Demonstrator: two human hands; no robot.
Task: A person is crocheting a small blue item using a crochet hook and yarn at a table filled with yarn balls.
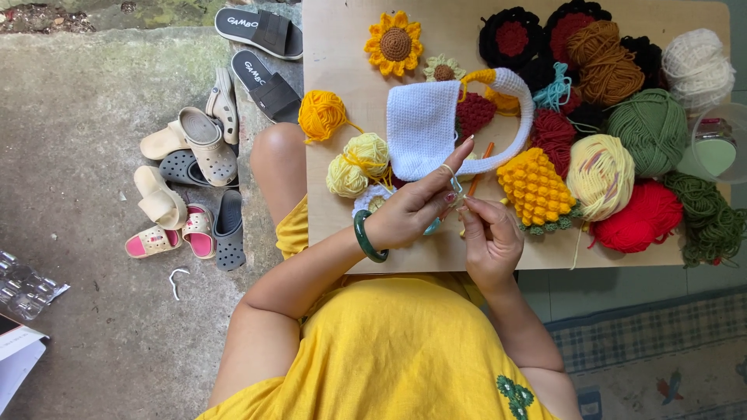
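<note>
My left hand (412,206), with a green bangle on the wrist and a ring on one finger, pinches a small light-blue crochet piece (433,226) over the near edge of a wooden board (342,62). My right hand (486,237) grips an orange crochet hook (477,177) that points up toward a white crocheted bag (424,124) with a white and yellow handle. A thin strand runs between the two hands. Pale yellow yarn balls (358,163) lie just left of my left hand.
Yarn balls in orange, brown, green, red and cream cover the board, with a crocheted sunflower (395,44), dark flowers and a yellow textured piece (537,190). Sandals and clogs (194,155) sit on the concrete floor to the left. A plaid mat (661,334) lies at lower right.
</note>
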